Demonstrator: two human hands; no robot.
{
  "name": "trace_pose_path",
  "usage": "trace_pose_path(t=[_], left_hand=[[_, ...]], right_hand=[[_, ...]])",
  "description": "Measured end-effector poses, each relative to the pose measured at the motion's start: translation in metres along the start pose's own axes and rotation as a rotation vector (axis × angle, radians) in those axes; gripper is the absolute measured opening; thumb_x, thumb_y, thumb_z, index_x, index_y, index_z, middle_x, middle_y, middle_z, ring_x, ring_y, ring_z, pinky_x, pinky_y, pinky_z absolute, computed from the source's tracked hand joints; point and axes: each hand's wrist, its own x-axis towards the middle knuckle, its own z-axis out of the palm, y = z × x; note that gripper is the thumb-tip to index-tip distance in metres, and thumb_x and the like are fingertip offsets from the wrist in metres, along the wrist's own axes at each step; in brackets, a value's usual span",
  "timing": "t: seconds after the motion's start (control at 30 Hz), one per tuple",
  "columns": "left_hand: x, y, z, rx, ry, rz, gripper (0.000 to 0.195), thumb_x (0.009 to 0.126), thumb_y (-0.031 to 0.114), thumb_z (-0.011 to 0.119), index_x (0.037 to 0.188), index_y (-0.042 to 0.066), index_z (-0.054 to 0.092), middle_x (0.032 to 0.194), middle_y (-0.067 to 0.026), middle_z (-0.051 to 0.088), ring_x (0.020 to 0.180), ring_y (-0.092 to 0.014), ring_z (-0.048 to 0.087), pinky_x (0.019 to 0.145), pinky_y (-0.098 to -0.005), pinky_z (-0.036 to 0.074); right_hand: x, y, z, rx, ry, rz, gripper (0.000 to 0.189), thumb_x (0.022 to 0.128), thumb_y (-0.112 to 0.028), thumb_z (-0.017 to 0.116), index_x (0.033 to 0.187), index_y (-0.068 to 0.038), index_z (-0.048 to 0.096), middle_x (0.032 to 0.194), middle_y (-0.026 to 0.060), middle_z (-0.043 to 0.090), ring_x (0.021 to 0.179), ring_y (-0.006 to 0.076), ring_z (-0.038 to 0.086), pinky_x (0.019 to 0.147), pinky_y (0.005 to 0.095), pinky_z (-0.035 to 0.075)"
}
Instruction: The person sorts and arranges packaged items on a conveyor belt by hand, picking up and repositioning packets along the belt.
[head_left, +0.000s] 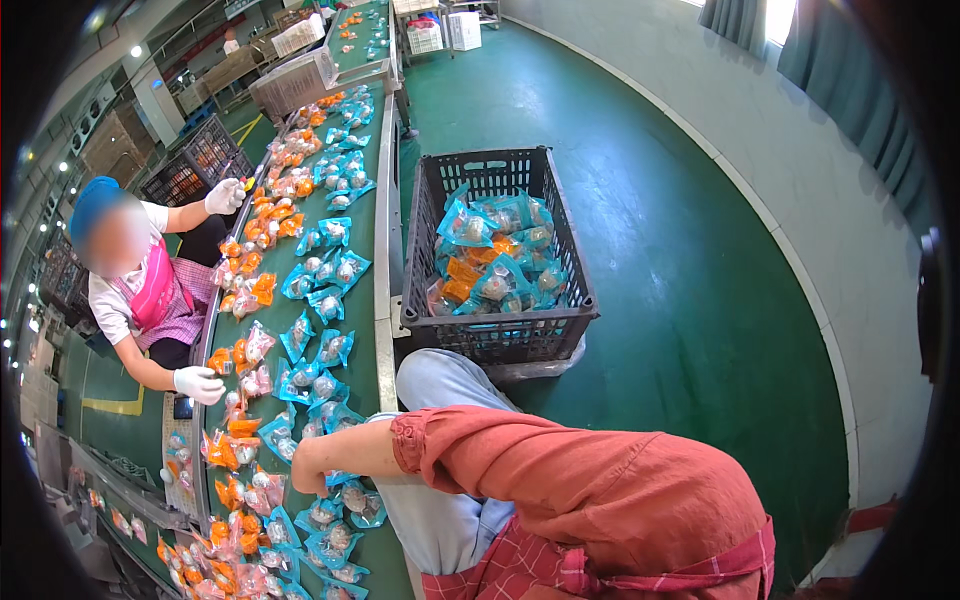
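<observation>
My right hand (306, 466) reaches from a red rolled-up sleeve over the conveyor belt (296, 217). It is bent down among blue clear-fronted packets (279, 436) that hold round, pale items. Its fingers are hidden from this angle, so whether they grip a packet does not show. My left hand is out of view. The blue packets lie along the near side of the belt. Orange packets (219, 453) and pink packets (259, 343) run along the far side.
A black plastic crate (499, 330) beside my knee holds blue and orange packets. Across the belt sits a co-worker (150, 277) in white gloves, one glove (199, 385) beside the orange packets. A metal rail (386, 225) edges the belt. A wall (750, 135) curves along the right.
</observation>
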Motion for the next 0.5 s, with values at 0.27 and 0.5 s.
trace_pose_path(t=[0.27, 0.5], left_hand=[[-0.020, 0.010, -0.017, -0.023, 0.040, -0.003, 0.061, 0.092, 0.049, 0.039, 0.093, -0.009, 0.056, 0.082, -0.0296, 0.061, 0.072, -0.043, 0.059, 0.061, -0.0471, 0.047], [-0.017, 0.012, -0.016, -0.109, 0.041, 0.008, 0.058, 0.088, 0.047, 0.051, 0.102, -0.009, 0.055, 0.085, -0.0279, 0.061, 0.076, -0.041, 0.059, 0.066, -0.0457, 0.048]], right_hand=[[0.007, -0.019, -0.005, -0.015, -0.002, -0.015, 0.034, 0.077, -0.033, 0.062, 0.088, -0.001, 0.066, 0.086, 0.0110, 0.065, 0.073, 0.0268, 0.061, 0.063, 0.0423, 0.048], [0.017, -0.017, -0.004, -0.019, 0.008, -0.074, 0.033, 0.074, -0.031, 0.063, 0.085, -0.001, 0.065, 0.082, 0.0117, 0.065, 0.071, 0.0271, 0.060, 0.061, 0.0418, 0.047]])
